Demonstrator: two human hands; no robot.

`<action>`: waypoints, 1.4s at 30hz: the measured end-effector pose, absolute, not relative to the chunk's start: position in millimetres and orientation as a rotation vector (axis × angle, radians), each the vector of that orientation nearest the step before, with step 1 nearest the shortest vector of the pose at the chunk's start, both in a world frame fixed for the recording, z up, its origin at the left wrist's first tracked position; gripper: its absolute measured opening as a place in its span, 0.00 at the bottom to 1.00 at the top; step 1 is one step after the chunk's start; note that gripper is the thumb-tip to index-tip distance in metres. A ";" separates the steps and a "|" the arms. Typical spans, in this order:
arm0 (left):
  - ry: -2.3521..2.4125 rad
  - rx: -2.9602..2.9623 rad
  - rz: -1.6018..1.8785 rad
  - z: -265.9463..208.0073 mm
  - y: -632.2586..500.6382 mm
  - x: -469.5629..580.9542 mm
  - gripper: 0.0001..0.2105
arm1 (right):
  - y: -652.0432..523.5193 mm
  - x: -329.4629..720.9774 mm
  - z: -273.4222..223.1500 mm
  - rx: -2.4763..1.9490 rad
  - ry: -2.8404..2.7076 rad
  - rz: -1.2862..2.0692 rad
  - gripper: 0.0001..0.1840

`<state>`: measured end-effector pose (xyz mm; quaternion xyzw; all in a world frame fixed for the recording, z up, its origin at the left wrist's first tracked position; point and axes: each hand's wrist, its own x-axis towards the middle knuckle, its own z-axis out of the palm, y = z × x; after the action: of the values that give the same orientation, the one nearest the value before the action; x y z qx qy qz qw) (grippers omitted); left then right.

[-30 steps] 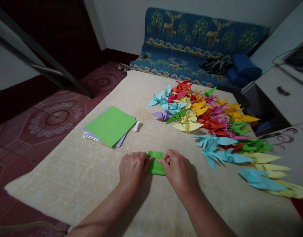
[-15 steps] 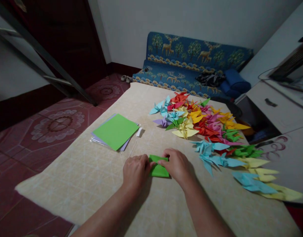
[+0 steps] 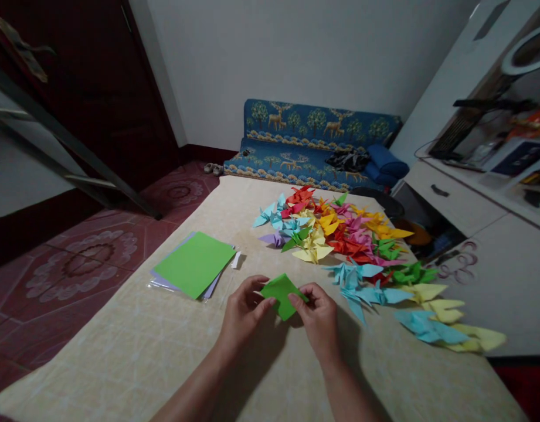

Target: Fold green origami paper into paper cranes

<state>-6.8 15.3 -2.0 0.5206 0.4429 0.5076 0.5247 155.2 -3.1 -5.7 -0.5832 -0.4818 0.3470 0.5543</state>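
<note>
A small folded square of green paper (image 3: 284, 293) is held between my two hands, turned so that one corner points toward me. My left hand (image 3: 247, 305) pinches its left corner, thumb in front and fingers behind. On the opposite corner my right hand (image 3: 317, 309) has its thumb pressed on the front, with the fingers curled at the back. Ahead and to the left lies a stack of green and purple paper sheets (image 3: 194, 264) on clear plastic wrapping. To the right and ahead, many folded paper cranes (image 3: 340, 234) in several colours spread across the table.
The table (image 3: 120, 351) has a pale patterned cloth. A small white tag (image 3: 236, 260) lies beside the paper stack. Behind the table stands a blue patterned sofa (image 3: 291, 146). A metal ladder (image 3: 85, 149) leans at the left, and a white cabinet (image 3: 463, 205) stands at the right.
The green folded paper has come up off the tablecloth and turned to a diamond position. My hands have moved to its side corners. The head view has tilted up and shifted right.
</note>
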 end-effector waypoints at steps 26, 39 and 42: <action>1.148 1.179 1.078 -7.1 8.3 -6.9 0.17 | -7.0 150.8 -8.3 -1.363 -1.020 0.991 0.14; 1.018 1.365 1.233 4.3 11.7 -17.6 0.05 | -8.2 155.7 -2.0 -1.333 -1.184 1.005 0.10; 1.029 1.302 1.253 2.2 11.8 -17.9 0.05 | -8.8 153.4 -0.1 -1.328 -1.230 1.002 0.11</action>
<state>-17.9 11.8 2.2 0.5398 0.4268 0.5196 0.5065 153.4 -8.8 -0.1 -0.5517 -0.5109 0.4164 0.5111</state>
